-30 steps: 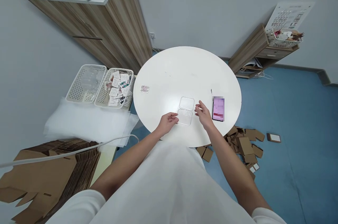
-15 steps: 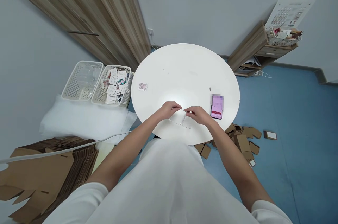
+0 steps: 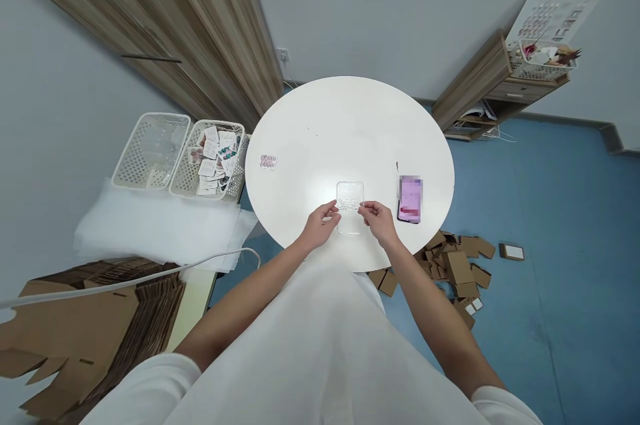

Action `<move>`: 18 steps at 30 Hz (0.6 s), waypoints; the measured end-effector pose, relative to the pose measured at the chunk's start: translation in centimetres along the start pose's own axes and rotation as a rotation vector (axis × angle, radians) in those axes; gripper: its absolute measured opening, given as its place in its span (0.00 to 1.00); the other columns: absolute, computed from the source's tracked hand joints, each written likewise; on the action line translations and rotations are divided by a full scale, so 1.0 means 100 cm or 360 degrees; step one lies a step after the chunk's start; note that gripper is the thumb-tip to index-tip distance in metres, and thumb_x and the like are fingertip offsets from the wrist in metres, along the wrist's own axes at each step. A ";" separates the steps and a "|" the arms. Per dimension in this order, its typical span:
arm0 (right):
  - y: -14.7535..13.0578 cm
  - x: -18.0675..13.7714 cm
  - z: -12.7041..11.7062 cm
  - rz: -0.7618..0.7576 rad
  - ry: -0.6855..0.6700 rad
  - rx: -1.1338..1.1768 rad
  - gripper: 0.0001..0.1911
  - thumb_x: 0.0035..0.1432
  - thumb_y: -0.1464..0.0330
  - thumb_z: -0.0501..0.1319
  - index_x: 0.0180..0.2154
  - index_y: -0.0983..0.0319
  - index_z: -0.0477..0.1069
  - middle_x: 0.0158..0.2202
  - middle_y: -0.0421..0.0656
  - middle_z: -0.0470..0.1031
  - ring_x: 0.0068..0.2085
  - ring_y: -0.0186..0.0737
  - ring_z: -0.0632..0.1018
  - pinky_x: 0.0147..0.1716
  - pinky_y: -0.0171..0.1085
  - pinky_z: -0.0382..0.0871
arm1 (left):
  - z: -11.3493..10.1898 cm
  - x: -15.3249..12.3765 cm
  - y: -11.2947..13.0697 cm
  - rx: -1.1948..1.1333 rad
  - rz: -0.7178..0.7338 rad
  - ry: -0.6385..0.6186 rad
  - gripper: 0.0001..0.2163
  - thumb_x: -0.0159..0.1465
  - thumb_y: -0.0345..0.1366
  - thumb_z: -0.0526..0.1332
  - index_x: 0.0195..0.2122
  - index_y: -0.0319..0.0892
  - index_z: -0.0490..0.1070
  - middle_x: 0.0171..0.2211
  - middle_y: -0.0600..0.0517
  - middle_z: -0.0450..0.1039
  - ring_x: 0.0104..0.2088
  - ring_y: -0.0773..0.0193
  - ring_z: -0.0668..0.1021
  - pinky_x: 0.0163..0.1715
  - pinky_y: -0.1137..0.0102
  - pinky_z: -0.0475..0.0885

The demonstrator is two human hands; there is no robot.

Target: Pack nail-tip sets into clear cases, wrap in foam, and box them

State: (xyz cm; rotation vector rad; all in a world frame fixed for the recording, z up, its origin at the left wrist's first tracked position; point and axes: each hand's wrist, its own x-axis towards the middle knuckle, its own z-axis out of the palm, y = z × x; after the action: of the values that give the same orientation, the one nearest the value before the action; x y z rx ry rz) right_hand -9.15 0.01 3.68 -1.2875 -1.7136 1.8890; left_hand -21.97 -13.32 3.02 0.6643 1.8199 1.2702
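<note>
A clear plastic hinged case (image 3: pixel 350 194) lies unfolded on the white oval table (image 3: pixel 300 102), one half toward the wall and the other toward my body. My left hand (image 3: pixel 321 223) grips its left edge near the fold between thumb and fingers. On the opposite edge, my right hand (image 3: pixel 378 218) pinches the case in the same way. A phone (image 3: pixel 410 199) with a pink-purple screen rests to the right of my right hand. Over on the left of the table lies a small card of press-on nails (image 3: pixel 269 162).
Left of the table stand a white basket of cards (image 3: pixel 210 170) and another basket (image 3: pixel 150 151) holding clear plastic pieces. White foam sheets (image 3: pixel 155 221) and flattened cardboard boxes (image 3: pixel 75 325) lie nearer me. Small brown boxes (image 3: pixel 457 268) are heaped on the floor at right.
The clear case, earlier held tilted between my hands, now lies opened out flatter on the table. Both hands have moved slightly, their grips now at its two side edges.
</note>
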 end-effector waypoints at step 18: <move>0.035 0.010 0.002 -0.0030 -0.0212 -0.0532 0.33 0.48 0.66 0.55 0.58 0.57 0.54 0.39 0.42 0.64 0.30 0.32 0.67 0.33 0.37 0.68 | 0.009 0.022 -0.027 0.0262 -0.0184 0.0007 0.24 0.53 0.29 0.53 0.54 0.47 0.61 0.43 0.49 0.61 0.43 0.64 0.69 0.41 0.70 0.66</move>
State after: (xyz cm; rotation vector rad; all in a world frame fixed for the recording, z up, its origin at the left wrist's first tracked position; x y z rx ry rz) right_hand -8.61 -0.31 0.10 -1.2735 -2.1752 1.7656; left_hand -22.33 -12.06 -0.38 0.6353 1.9525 1.0550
